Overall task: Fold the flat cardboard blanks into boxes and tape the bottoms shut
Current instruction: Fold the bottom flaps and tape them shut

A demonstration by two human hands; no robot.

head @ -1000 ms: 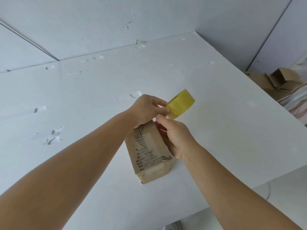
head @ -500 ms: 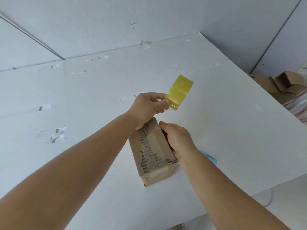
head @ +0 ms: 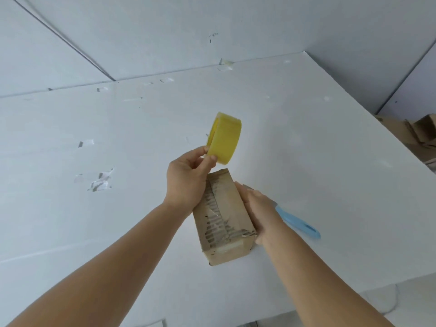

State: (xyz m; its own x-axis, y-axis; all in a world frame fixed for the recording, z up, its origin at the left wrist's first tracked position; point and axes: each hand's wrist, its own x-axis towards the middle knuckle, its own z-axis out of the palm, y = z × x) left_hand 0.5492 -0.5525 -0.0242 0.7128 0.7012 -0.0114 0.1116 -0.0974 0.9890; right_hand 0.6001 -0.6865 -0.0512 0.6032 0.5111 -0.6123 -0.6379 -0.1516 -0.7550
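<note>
A small brown cardboard box stands on the white table, its upward face torn and covered with old tape. My left hand pinches a yellow tape roll and holds it up above the box's far end. My right hand lies along the box's right side with the fingers wrapped round it.
A light blue cutter handle lies on the table just right of my right hand. Scraps of clear tape stick to the table at the left. Brown cardboard pieces are piled beyond the table's right edge.
My left hand lifted the tape roll up and away from the box. My right hand let go of the tape end and dropped to the box's right side, uncovering the blue handle.
</note>
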